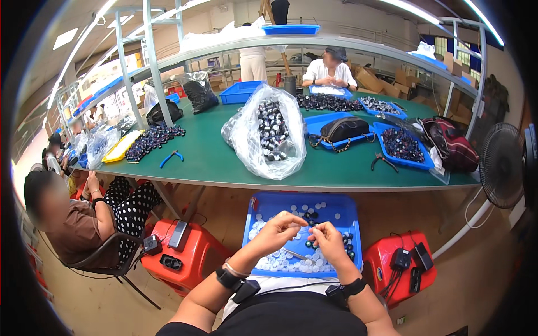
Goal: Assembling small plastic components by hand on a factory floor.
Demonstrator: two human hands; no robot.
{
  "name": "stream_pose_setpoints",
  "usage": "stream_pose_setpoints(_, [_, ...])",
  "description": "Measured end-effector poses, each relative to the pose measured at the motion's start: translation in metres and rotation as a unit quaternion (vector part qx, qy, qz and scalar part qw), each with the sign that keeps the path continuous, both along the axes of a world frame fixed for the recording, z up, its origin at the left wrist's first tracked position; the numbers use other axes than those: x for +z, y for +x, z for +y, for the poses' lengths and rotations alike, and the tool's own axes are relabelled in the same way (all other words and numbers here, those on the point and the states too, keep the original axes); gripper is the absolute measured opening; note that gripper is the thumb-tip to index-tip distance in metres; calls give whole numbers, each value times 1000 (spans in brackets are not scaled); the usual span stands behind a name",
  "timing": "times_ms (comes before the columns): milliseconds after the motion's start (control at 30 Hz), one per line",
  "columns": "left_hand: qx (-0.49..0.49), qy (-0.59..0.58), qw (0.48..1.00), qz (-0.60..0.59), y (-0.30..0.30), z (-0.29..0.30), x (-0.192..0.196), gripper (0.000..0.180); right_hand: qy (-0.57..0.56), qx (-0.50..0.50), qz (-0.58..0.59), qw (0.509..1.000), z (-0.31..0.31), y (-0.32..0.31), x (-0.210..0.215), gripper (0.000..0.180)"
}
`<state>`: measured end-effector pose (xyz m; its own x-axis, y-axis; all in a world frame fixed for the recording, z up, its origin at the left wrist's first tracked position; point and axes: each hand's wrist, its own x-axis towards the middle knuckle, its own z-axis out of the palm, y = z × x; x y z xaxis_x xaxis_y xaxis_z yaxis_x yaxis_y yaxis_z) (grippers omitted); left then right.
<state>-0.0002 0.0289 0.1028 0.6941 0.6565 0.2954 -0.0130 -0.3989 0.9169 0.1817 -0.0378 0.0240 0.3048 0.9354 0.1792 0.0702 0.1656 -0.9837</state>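
Note:
A blue tray (344,210) rests on my lap, holding many small white caps and some dark round parts. My left hand (276,231) hovers over the tray's middle with its fingertips pinched on a small white cap. My right hand (329,242) is just beside it, fingers curled around a small dark part, the two hands nearly touching. A thin metal tool (293,253) lies in the tray below my hands.
A green workbench (207,157) stands ahead with a clear bag of dark parts (272,131), blue trays, pliers (384,161), a black handbag (343,129) and a red bag. Red stools (185,252) with phones flank me. A seated person is at left, a fan (501,165) at right.

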Motion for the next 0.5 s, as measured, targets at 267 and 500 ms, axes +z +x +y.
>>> stream_pose_setpoints(267, [-116,303,929,-176,-28,-113,168,16,26,6,2,1000,-14,-5,13,12])
stream_pose_setpoints(500, [-29,417,859,-294,-23,-162,167,24,29,17,12,999,-13,-8,16,10])
